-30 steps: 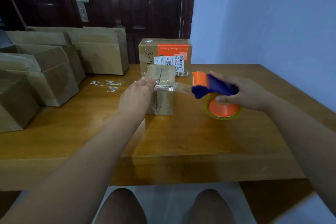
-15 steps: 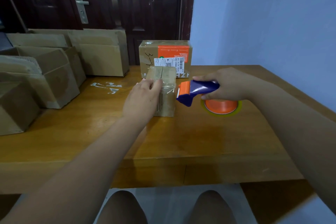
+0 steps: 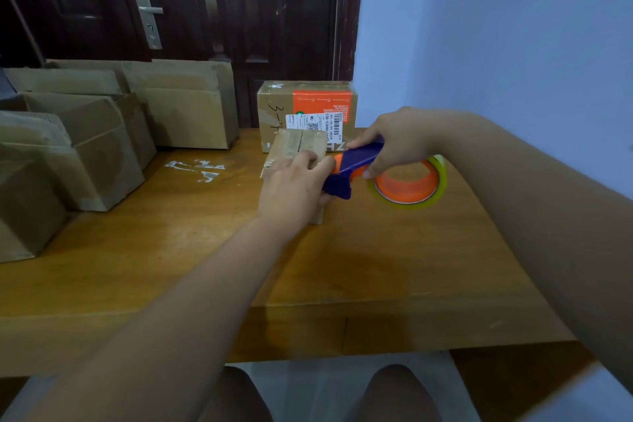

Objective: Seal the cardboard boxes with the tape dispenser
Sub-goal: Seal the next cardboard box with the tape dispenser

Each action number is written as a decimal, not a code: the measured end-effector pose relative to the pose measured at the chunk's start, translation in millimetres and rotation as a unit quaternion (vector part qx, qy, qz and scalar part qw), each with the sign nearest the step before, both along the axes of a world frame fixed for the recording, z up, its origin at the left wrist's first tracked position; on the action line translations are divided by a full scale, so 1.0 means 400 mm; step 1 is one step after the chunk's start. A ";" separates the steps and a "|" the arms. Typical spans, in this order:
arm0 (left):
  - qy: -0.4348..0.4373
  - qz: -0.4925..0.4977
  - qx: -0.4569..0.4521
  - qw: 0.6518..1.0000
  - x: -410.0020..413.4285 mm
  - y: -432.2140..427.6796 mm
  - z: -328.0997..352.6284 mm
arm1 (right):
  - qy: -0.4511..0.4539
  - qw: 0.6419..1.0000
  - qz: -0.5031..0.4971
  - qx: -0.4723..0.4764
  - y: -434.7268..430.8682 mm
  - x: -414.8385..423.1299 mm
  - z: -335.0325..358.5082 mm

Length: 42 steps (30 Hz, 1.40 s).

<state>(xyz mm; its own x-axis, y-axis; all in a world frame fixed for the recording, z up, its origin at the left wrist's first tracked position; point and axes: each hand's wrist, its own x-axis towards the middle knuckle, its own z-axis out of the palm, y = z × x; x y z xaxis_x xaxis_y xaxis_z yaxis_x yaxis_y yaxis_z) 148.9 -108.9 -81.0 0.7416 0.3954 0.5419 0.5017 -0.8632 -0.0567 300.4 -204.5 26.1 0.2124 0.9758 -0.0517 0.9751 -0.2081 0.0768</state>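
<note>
A dark panelled door (image 3: 239, 10) adjoins a pale blue wall (image 3: 496, 27) behind the wooden table (image 3: 376, 267).

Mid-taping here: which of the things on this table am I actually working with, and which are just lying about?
In the job: small brown cardboard box, gripped by the left hand; blue-and-orange plastic tape dispenser, held by the right hand.
Lying about: labelled brown parcel with orange sticker; stacked plain cardboard boxes, perhaps next; white scraps on the wooden table.
</note>
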 end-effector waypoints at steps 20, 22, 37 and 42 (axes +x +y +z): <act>0.170 -0.051 -0.094 0.980 -0.022 0.017 0.068 | 0.632 0.738 -0.186 -0.147 -0.112 0.139 -0.198; 0.135 -0.067 -0.113 0.982 -0.023 0.014 0.070 | 0.678 0.701 -0.184 -0.121 -0.128 0.140 -0.227; 0.041 -0.041 -0.043 0.997 0.006 0.040 0.018 | 0.708 0.675 -0.204 0.023 -0.135 0.186 -0.281; 0.014 -0.027 -0.024 0.999 0.013 0.049 0.002 | 0.645 0.707 -0.282 0.061 -0.132 0.196 -0.270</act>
